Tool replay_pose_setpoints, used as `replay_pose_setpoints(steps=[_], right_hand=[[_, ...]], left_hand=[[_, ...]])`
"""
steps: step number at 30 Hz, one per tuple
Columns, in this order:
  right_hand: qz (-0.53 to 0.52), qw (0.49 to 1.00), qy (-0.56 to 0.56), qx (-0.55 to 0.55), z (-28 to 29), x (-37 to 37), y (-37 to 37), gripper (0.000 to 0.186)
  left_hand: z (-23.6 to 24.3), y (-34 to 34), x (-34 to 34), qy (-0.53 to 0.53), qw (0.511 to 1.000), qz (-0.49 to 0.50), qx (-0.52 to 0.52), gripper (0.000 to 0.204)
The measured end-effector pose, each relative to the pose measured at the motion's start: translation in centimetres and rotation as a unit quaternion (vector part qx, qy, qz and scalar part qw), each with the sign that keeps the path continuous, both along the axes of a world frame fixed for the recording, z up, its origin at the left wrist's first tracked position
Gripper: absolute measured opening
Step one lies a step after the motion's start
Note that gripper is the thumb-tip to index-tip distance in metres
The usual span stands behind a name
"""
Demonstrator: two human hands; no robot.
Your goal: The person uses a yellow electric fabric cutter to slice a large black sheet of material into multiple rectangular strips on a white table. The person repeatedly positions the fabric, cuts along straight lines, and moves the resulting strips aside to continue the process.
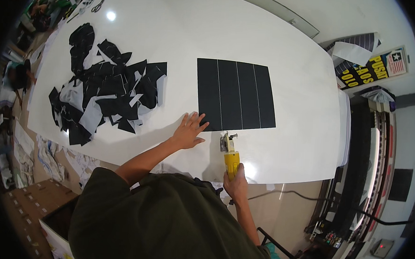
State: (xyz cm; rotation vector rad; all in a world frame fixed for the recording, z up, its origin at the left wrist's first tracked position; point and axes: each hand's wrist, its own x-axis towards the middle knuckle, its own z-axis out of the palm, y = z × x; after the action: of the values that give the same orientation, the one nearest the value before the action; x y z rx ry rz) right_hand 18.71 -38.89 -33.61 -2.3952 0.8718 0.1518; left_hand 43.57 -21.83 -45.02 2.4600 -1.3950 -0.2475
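A black rectangular fabric piece (251, 96) with thin white lines running from far to near lies flat on the white table (300, 148). My left hand (188, 131) rests with fingers spread at its near left corner, the fingertips on or beside the fabric. Wrapped round the yellow body of a corded electric fabric cutter (232, 162), my right hand (236, 183) is closed. The cutter's metal head is at the fabric's near edge, close to the leftmost white line. Whether the blade touches the cloth I cannot tell.
A heap of black and white fabric scraps (111, 87) covers the table's left part. Scissors (99, 4) lie at the far left. The cutter's black cord (302, 196) runs off to the right, toward a long machine (355, 179). A brown carton (34, 214) stands at lower left.
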Motion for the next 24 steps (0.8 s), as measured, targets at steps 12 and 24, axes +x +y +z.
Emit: replay_pose_setpoints(steps=[12, 24], right_hand=[[0.021, 1.000, -0.020, 0.010, -1.2, 4.3, -1.3, 0.063], [0.051, 0.998, -0.032, -0.003, -1.3, 6.5, -2.3, 0.063]], left_hand=[[0.7, 1.6, -0.4, 0.033, 0.999, -0.017, 0.006, 0.074], [0.8, 1.6, -0.4, 0.055, 0.998, -0.006, -0.008, 0.074]])
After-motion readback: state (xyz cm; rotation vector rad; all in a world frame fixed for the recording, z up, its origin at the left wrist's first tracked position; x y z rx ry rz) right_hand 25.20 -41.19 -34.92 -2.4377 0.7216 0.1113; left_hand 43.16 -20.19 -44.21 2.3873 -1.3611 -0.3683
